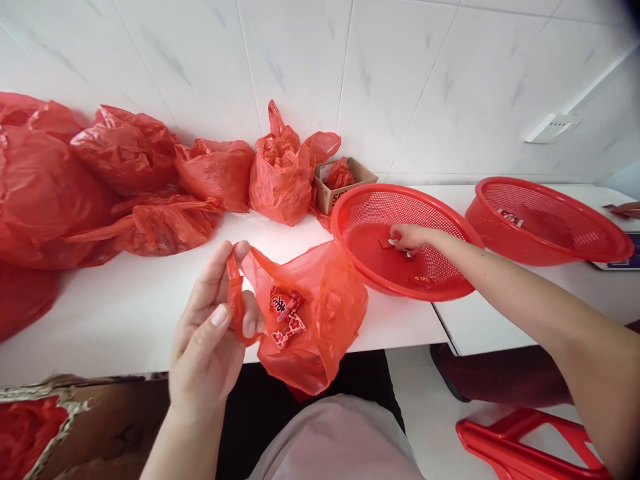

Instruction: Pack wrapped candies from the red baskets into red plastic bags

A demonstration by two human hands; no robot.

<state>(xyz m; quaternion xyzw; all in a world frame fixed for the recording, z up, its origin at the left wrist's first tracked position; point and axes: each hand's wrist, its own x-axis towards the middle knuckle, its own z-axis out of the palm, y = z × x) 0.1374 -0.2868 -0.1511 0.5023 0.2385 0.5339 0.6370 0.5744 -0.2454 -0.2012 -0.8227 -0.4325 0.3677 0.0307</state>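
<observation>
Packets (pixel 409 253) are at the basket's (pixel 367 237) floor, gripped by the fingers of the right hand (pixel 410 236). The open bag (pixel 345 300) sits leftward, nearer the body; the left hand's (pixel 215 333) fingers grip its handle (pixel 235 293).

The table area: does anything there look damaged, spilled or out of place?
The cardboard box at lower left looks damaged: its opening has a ragged edge. The open red bag hangs partly past the table, but nothing looks spilled.

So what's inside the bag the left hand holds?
Inside the red plastic bag, a few small wrapped packets show; anything beneath them or behind its folds is hidden.
</observation>
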